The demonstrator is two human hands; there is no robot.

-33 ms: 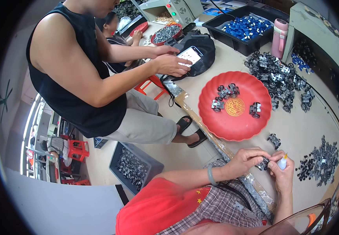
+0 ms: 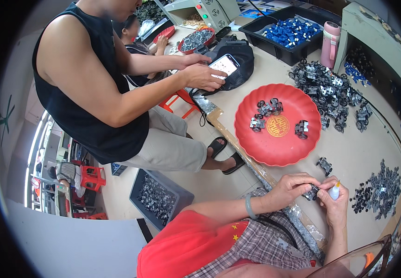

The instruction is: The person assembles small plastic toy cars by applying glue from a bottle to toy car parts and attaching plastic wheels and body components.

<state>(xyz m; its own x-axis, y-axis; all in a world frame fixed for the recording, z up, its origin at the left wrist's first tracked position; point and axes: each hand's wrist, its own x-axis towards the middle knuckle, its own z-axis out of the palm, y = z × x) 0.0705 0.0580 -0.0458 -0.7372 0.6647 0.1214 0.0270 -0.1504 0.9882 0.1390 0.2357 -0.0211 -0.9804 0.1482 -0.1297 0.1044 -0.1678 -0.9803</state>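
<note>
My left hand [image 2: 289,191], with a pale green bangle at the wrist, pinches a small dark toy car chassis [image 2: 310,192] at the table's edge. My right hand [image 2: 334,206] meets it from the other side, thumb and fingertips closed at the chassis. A small white squeeze bottle [image 2: 334,191] with a yellow-orange tip is also tucked in my right hand, tip upward. Fingers partly hide the chassis. Just beyond my hands another toy car chassis [image 2: 324,166] lies on the table.
A red scalloped tray [image 2: 281,155] holds several chassis. Behind it lies a pile of chassis [image 2: 330,92], a pink bottle [image 2: 330,44] and a black bin [image 2: 256,34] of blue-and-white parts. Grey pieces [image 2: 383,190] lie right. A person [image 2: 84,83] stands left, touching a phone [image 2: 226,66].
</note>
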